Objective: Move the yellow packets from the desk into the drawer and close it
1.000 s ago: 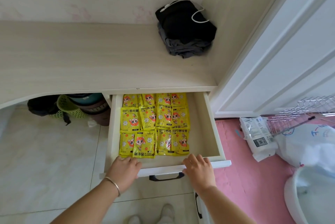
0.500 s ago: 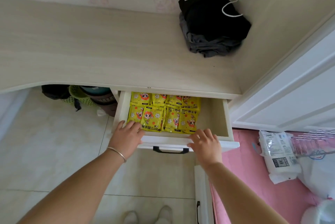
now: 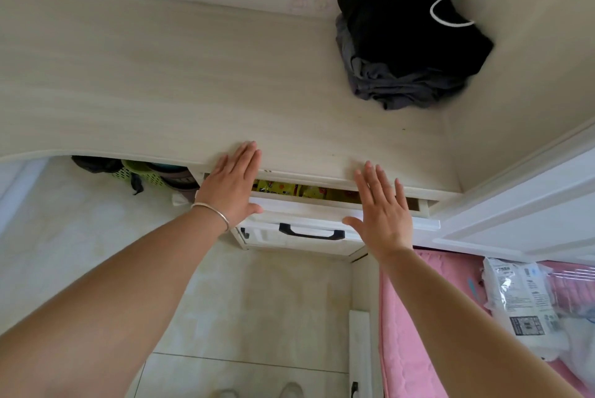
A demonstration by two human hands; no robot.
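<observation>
The white drawer (image 3: 306, 209) under the desk (image 3: 161, 85) is pushed almost fully in; only a narrow gap remains. Through that gap a thin strip of the yellow packets (image 3: 289, 188) shows; the rest are hidden under the desk top. My left hand (image 3: 233, 187) lies flat with straight fingers, palm against the drawer's front edge at its left end, fingertips over the desk edge. My right hand (image 3: 381, 206) is flat too, fingers spread, pressing the front edge at its right end. A black handle (image 3: 310, 232) sits on the drawer front between my wrists.
A pile of black and grey clothes (image 3: 409, 40) with a white cord lies in the desk's back right corner. A white door (image 3: 531, 204) stands at right. Green basket (image 3: 132, 169) and bowls sit under the desk. A white package (image 3: 518, 298) lies on pink matting.
The drawer has slid in from wide open to nearly closed, covering most of the packets. Both hands moved forward with its front edge and now lie flat with fingers straight.
</observation>
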